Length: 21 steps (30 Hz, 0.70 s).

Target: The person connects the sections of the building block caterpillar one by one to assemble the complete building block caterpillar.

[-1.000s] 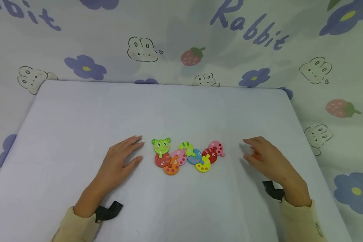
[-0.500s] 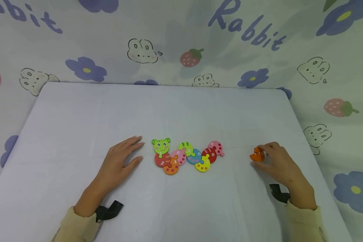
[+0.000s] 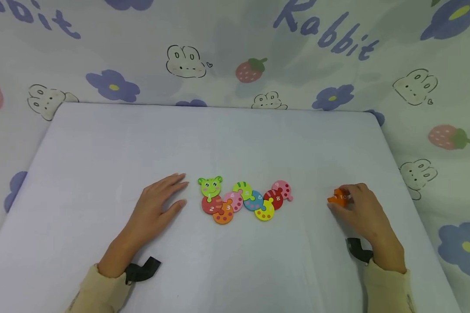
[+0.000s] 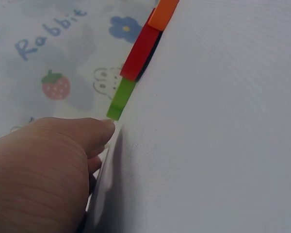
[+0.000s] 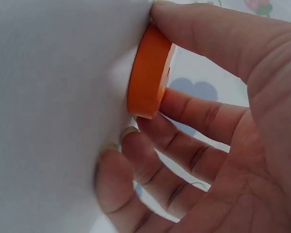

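Spreading across most of the head view is the worktop (image 3: 102, 152), covered in a plain pale cloth, with a printed backdrop (image 3: 235, 52) of rabbits, strawberries and blue flowers hanging behind and beside it. Near the middle of the worktop lies the caterpillar puzzle (image 3: 244, 199), a wavy chain of joined round pieces numbered one to nine, with a green smiling head at its left end and a pink piece at its right end. The left hand (image 3: 156, 206) rests palm down on the cloth just left of the green head, its grip spread flat with fingers straight, holding nothing; in the left wrist view a fingertip lies just beside the green piece's edge, and whether they touch cannot be told. The right hand (image 3: 362, 213) sits well apart from the chain, to its right, and its grip pinches the orange piece (image 3: 338, 198), marked ten. In the right wrist view the thumb lies along the top edge of that orange piece and the fingers (image 5: 194, 121) curl under it, the disc standing on edge against the cloth.
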Each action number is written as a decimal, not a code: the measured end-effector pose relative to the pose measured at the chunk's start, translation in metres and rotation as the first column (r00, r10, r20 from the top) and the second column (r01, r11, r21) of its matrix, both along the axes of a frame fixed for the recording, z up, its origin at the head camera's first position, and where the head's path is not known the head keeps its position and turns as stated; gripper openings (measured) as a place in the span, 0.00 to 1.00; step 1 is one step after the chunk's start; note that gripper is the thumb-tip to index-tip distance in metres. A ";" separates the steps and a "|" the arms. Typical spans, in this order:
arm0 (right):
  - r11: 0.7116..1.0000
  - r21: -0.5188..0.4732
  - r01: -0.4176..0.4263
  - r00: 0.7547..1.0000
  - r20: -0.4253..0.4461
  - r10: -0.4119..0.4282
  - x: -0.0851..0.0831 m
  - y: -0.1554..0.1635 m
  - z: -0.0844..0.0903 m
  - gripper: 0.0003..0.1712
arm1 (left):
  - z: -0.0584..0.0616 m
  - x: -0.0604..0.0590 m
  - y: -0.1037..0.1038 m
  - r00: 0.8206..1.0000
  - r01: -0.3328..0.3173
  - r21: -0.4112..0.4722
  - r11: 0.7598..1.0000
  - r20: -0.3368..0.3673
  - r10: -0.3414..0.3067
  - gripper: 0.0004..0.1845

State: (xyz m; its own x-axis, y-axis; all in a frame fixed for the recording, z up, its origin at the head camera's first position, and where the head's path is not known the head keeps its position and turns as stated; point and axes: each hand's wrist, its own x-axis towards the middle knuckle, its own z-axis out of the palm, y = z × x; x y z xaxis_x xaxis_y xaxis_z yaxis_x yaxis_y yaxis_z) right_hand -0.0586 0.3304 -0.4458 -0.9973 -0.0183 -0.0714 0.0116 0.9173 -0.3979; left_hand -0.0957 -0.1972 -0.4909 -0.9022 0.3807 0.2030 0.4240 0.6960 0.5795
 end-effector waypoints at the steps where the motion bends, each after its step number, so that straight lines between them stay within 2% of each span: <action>1: 1.000 0.007 0.009 1.000 0.006 -0.009 0.001 -0.001 0.001 0.31 | 0.000 0.000 0.000 1.000 0.002 0.000 1.000 0.002 -0.002 0.30; 9: 0.998 0.056 0.037 0.998 0.054 -0.040 0.006 -0.014 0.013 0.32 | -0.001 -0.001 0.002 1.000 0.008 0.011 1.000 -0.010 -0.007 0.30; 16: 0.999 0.008 0.042 0.992 0.120 -0.043 0.007 -0.026 0.022 0.37 | -0.001 -0.003 0.002 1.000 0.009 -0.003 1.000 -0.017 -0.009 0.29; 21: 1.000 0.011 0.028 0.992 0.120 -0.029 0.007 -0.041 0.025 0.38 | 0.000 -0.002 0.001 1.000 0.003 -0.012 1.000 -0.011 -0.004 0.30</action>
State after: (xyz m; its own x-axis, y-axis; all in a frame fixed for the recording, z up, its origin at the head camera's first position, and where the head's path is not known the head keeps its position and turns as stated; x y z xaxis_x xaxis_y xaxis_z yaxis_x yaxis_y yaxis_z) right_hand -0.0512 0.2890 -0.4203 -0.9817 0.0109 -0.1903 0.0846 0.9197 -0.3833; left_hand -0.0973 -0.1958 -0.4910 -0.8985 0.3864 0.2082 0.4329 0.7016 0.5660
